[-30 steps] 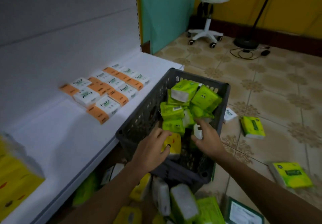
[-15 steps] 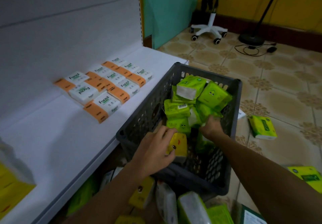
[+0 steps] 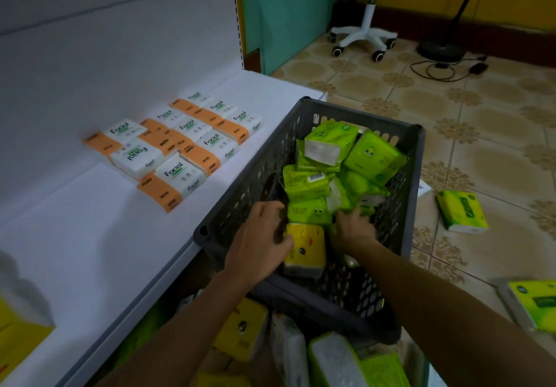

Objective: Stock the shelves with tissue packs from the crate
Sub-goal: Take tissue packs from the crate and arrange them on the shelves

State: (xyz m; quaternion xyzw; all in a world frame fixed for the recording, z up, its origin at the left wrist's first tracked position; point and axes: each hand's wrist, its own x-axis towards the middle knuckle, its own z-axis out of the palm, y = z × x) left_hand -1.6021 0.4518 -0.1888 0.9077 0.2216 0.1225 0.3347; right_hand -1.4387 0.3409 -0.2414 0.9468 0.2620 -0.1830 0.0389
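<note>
Left hand [image 3: 258,242] grips a rectangular yellow pack [image 3: 305,248] inside the grey perforated plastic crate [image 3: 361,114]. Right hand [image 3: 355,230] digs among glossy green packs [image 3: 373,158]; grasp unclear.

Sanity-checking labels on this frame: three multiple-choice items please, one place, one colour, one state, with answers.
1. The Facial packs lie on: A floor; B white shelf; C stool.
2. The pack touching the left hand is: A yellow; B orange; C blue.
3. The crate is: A empty; B upturned; C open side up, holding green packs.
Answers: B, they sit in rows on the shelf; A, the yellow pack meets the thumb; C, packs pile inside its open top.
</note>
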